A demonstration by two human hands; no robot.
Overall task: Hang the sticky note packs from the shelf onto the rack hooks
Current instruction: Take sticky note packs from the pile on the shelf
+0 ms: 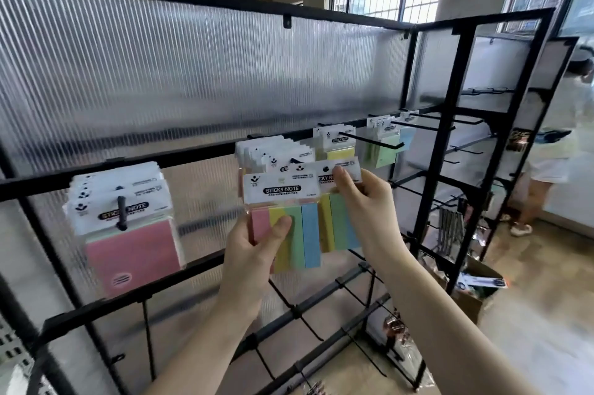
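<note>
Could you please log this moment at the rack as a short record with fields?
left hand: holds a striped sticky note pack from below, thumb on its front
right hand: pinches the header card of a second striped pack
hook ahead: stack of hung packs behind the two held ones
left hook: pink square packs hanging
right hooks: yellow packs and green packs hanging
rack: black frame with ribbed clear panels
</note>
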